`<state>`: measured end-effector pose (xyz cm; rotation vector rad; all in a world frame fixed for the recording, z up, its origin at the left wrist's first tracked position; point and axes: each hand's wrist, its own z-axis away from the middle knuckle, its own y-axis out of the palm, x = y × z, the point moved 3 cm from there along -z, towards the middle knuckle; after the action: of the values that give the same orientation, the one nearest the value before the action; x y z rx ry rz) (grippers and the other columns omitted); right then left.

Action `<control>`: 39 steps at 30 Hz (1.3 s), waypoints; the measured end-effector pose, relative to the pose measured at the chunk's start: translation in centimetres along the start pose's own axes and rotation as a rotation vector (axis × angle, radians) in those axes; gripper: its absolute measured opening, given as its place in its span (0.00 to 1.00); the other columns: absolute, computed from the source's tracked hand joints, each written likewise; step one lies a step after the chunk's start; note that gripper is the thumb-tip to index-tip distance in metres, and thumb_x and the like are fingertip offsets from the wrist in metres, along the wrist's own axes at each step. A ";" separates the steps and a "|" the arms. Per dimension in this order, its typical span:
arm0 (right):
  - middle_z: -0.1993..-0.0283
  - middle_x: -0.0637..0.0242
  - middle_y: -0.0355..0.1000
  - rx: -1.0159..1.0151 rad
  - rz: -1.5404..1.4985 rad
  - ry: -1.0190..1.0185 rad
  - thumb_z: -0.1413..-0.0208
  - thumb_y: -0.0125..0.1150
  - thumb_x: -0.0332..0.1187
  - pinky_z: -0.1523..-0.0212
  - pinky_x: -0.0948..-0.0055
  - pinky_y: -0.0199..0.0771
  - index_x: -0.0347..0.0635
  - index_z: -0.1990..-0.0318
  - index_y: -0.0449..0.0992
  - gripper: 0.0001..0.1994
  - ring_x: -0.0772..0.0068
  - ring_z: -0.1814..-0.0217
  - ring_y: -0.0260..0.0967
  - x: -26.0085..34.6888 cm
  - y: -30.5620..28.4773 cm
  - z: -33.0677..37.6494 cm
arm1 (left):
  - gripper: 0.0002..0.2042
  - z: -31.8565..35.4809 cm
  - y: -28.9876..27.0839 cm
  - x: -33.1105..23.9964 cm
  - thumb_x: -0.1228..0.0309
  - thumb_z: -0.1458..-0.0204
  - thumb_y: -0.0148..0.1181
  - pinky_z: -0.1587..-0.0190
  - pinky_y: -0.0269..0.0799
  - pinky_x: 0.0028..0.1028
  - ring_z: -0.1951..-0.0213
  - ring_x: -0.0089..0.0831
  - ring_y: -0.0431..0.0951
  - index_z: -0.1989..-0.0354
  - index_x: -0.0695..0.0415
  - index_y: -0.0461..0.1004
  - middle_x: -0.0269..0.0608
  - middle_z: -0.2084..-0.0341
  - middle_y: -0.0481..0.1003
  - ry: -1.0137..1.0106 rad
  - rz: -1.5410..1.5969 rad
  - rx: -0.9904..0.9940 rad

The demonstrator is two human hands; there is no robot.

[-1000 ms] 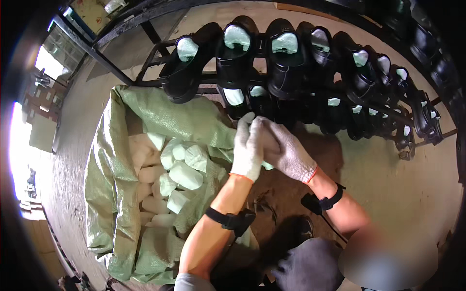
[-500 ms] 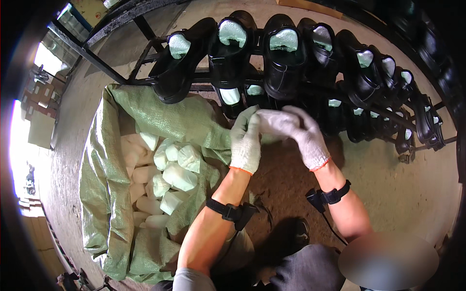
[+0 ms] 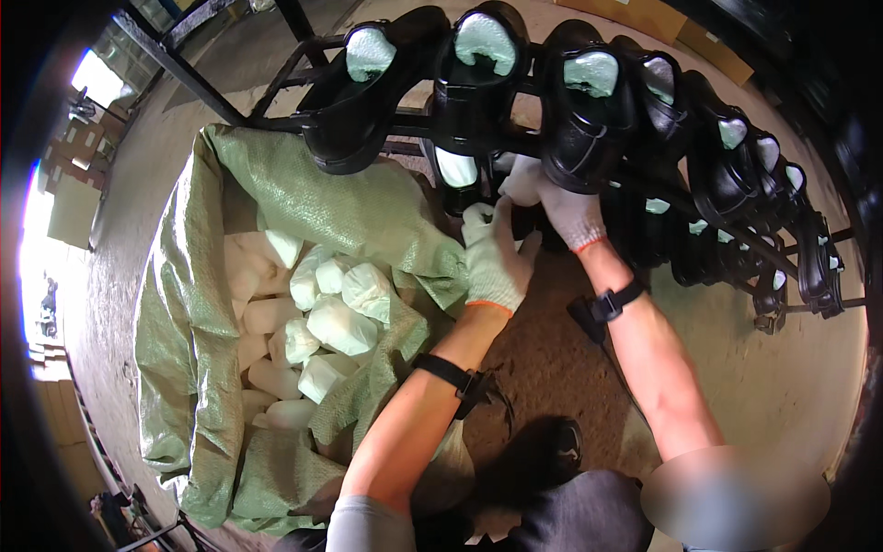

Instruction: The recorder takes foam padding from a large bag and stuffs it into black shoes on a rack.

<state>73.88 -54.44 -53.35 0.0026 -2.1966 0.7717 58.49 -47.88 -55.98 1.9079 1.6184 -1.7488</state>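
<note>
My left hand [image 3: 499, 256], in a white knit glove with an orange cuff, is just below the lower row of black shoes. Its thumb stands apart from its partly curled fingers, with nothing visible between them. My gloved right hand [image 3: 572, 213] reaches into the lower row, partly hidden behind the heel of an upper black shoe [image 3: 589, 120]. A white paper-wrapped wad [image 3: 521, 180] shows at its fingers. Beside my left hand is a lower black shoe [image 3: 460, 201] with white stuffing [image 3: 457, 169] in it. Whether my left hand touches that shoe, I cannot tell.
To the left a green woven sack [image 3: 189, 340] gapes, with several white wrapped wads [image 3: 342, 328] inside. A black metal rack [image 3: 414, 120] carries two rows of black shoes, many with white stuffing. Cardboard boxes [image 3: 635, 17] lie behind it.
Both hands held the white wad in front of the rack. My left hand has come off it and moved down; my right hand has carried it into the lower row. The view has shifted slightly.
</note>
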 end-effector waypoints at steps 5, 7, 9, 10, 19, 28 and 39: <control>0.52 0.54 0.86 0.485 0.177 -0.038 0.34 0.68 0.43 0.43 0.60 0.79 0.38 0.49 0.84 0.17 0.55 0.48 0.84 1.2 1.7 -3.1 | 0.20 -1.6 1.1 1.2 0.74 0.41 0.72 0.49 0.80 0.53 0.50 0.65 0.81 0.41 0.60 0.74 0.60 0.48 0.72 -0.053 0.007 0.074; 0.51 0.52 0.85 0.596 0.164 -0.066 0.31 0.65 0.44 0.42 0.61 0.78 0.38 0.47 0.84 0.17 0.51 0.47 0.83 3.4 2.9 -2.8 | 0.19 -1.7 0.7 2.9 0.76 0.40 0.70 0.49 0.80 0.54 0.50 0.66 0.81 0.42 0.60 0.72 0.59 0.49 0.73 -0.062 -0.052 0.105; 0.48 0.50 0.85 0.653 0.168 -0.005 0.31 0.65 0.43 0.42 0.61 0.79 0.38 0.45 0.83 0.18 0.51 0.44 0.84 1.2 4.1 -2.1 | 0.19 -1.5 1.4 2.5 0.76 0.40 0.70 0.49 0.80 0.55 0.50 0.67 0.80 0.43 0.60 0.71 0.60 0.49 0.73 -0.051 -0.020 0.103; 0.47 0.49 0.84 0.498 0.147 0.027 0.31 0.65 0.43 0.41 0.61 0.79 0.38 0.44 0.83 0.18 0.51 0.42 0.83 0.5 4.0 -1.5 | 0.19 -1.3 1.6 2.3 0.76 0.41 0.70 0.50 0.79 0.55 0.50 0.67 0.80 0.44 0.60 0.70 0.60 0.50 0.73 -0.039 0.000 0.108; 0.40 0.48 0.82 0.261 0.349 -0.163 0.34 0.65 0.39 0.37 0.52 0.79 0.40 0.41 0.83 0.18 0.42 0.37 0.80 0.9 5.5 -1.2 | 0.21 -1.7 0.7 2.5 0.79 0.42 0.65 0.50 0.83 0.53 0.52 0.63 0.84 0.40 0.62 0.68 0.61 0.50 0.76 -0.064 -0.198 0.122; 0.54 0.55 0.79 0.252 0.695 -0.195 0.34 0.64 0.38 0.45 0.47 0.76 0.42 0.54 0.84 0.10 0.44 0.47 0.76 -3.1 5.9 -1.0 | 0.21 1.5 -20.9 -3.1 0.76 0.50 0.68 0.40 0.79 0.48 0.42 0.54 0.78 0.46 0.65 0.77 0.53 0.46 0.75 0.239 -0.487 0.492; 0.43 0.55 0.81 0.733 0.175 -0.563 0.48 0.71 0.30 0.38 0.54 0.80 0.44 0.42 0.85 0.23 0.48 0.41 0.79 21.2 14.7 10.6 | 0.16 9.0 -24.6 8.8 0.69 0.40 0.60 0.48 0.78 0.43 0.46 0.41 0.80 0.45 0.59 0.79 0.44 0.51 0.80 0.277 -1.106 0.400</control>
<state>48.45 -43.03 -51.82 0.4452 -2.2944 1.8132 33.07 -37.75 -52.20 1.4624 2.9977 -2.3312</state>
